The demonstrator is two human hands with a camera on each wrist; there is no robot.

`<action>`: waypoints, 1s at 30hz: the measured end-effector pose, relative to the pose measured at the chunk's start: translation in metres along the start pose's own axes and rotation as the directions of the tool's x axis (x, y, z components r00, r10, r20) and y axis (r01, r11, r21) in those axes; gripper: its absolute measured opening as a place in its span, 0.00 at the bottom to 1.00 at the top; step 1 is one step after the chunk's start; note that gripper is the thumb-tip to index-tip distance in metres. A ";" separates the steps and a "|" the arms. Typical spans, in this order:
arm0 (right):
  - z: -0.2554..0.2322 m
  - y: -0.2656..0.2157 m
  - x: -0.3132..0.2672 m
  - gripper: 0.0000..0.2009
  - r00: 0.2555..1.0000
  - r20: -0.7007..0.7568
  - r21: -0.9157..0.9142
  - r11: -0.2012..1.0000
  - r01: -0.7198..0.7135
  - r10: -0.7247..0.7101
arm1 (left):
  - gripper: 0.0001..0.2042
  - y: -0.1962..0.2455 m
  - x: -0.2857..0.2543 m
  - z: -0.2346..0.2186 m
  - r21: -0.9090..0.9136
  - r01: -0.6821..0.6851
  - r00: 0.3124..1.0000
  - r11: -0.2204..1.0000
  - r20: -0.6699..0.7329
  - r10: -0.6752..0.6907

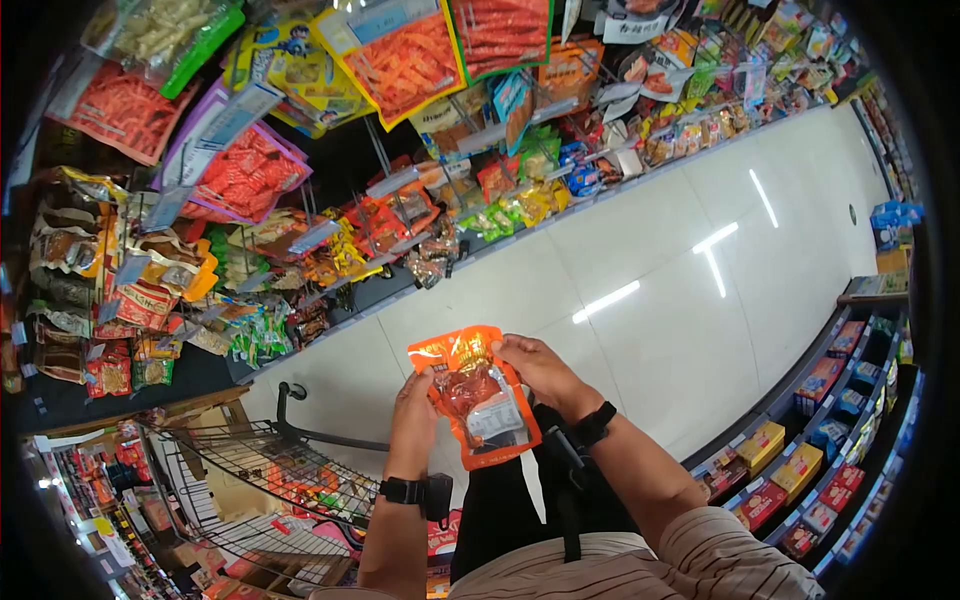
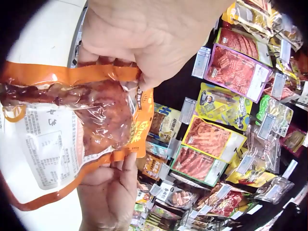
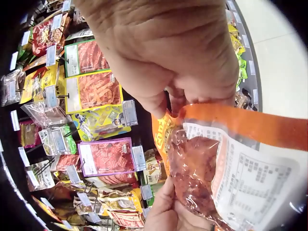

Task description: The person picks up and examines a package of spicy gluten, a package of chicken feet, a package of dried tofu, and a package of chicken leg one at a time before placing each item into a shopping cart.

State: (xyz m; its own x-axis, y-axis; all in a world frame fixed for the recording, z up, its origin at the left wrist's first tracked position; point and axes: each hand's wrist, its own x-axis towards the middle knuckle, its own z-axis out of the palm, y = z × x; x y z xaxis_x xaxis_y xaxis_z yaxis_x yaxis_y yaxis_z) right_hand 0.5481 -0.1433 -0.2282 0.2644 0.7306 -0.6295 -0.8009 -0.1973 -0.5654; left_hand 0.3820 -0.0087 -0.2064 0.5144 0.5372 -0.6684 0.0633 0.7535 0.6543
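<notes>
An orange-edged, clear-windowed packet of brown cooked meat (image 1: 470, 388) is held up in front of the person's body. The left hand (image 1: 412, 418) grips its left edge, thumb near the upper corner. At the opposite edge, the right hand (image 1: 548, 374) pinches the upper right corner. Through the film in the left wrist view, a glossy, dark piece of meat (image 2: 103, 115) shows beside a white printed label (image 2: 45, 144). The right wrist view has the right thumb and fingers (image 3: 180, 91) on the orange border, with the left hand (image 3: 166, 214) below. Some fingers are hidden behind the packet.
A wire shopping cart (image 1: 235, 470) with goods inside stands at the lower left. Hanging snack bags (image 1: 400, 60) fill the rack along the aisle. Boxed goods (image 1: 800, 468) line low shelves at right. Pale tiled floor (image 1: 640, 270) lies between.
</notes>
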 end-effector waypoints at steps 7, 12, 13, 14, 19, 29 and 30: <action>0.011 -0.037 -0.048 0.16 0.999 -0.032 -0.011 0.999 0.039 -0.039 | 0.11 0.023 -0.040 0.033 -0.001 -0.052 0.995 0.999 0.089 0.051; 0.027 -0.048 -0.071 0.14 0.985 0.076 -0.106 0.981 0.160 -0.152 | 0.15 0.040 -0.066 0.046 -0.024 -0.120 0.979 0.992 0.162 0.122; 0.031 -0.050 -0.076 0.14 0.980 0.115 -0.132 0.976 0.175 -0.161 | 0.15 0.041 -0.071 0.046 -0.043 -0.129 0.978 0.991 0.157 0.134; 0.035 -0.054 -0.080 0.14 0.972 0.157 -0.159 0.967 0.199 -0.174 | 0.15 0.044 -0.074 0.047 -0.063 -0.143 0.976 0.988 0.157 0.151; 0.053 -0.071 -0.100 0.11 0.976 0.162 -0.087 0.983 0.164 -0.148 | 0.15 0.060 -0.096 0.054 -0.112 -0.183 0.966 0.977 0.166 0.200; 0.048 -0.093 -0.116 0.13 0.958 0.185 0.024 0.975 0.219 -0.220 | 0.17 0.072 -0.124 0.084 -0.068 -0.245 0.893 0.967 0.372 0.252; 0.048 -0.093 -0.118 0.13 0.955 0.178 0.024 0.971 0.238 -0.238 | 0.18 0.074 -0.125 0.082 -0.042 -0.265 0.888 0.963 0.379 0.260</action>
State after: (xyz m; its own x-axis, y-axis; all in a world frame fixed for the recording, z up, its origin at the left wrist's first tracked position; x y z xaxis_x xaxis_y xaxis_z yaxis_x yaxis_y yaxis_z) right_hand 0.5658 -0.1797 -0.0753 0.3475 0.8610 -0.3713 -0.7278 -0.0020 -0.6858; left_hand 0.3923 -0.0508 -0.0453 0.7976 0.5293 -0.2891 -0.1107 0.5998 0.7925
